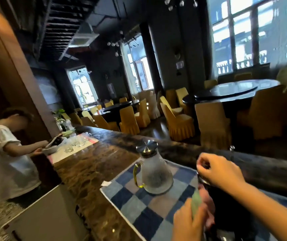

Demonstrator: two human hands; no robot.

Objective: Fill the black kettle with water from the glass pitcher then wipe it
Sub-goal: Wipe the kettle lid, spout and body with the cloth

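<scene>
hands: right hand (221, 171) sits on top of the black kettle (229, 211), fingers curled and pinching something small at its top, can't tell exactly what. left hand (189, 221) is low in the frame, closed around a pale green cloth (196, 202) pressed up against the kettle's left side.
kettle: dark, round-bodied, standing upright at the right end of the mat, mostly hidden behind both hands and the right forearm. can't make out which way its spout points.
pitcher (154, 173): just left of the kettle, upright on the mat, long axis vertical. frosted-looking clear glass, cone shape widening to the base, shiny metal lid, yellow-green glass handle facing left.
mat (139, 209): soft checkered cloth, blue, grey and beige squares, lying skewed on the counter.
counter (90, 171): glossy brown marbled stone with a dark raised ledge behind.
further down: small drinking glasses (75, 145) on a pink-edged mat, a person in a white t-shirt (8, 153) handling a bowl.
background: yellow-covered chairs (179, 119) around dark round tables, big bright windows.
</scene>
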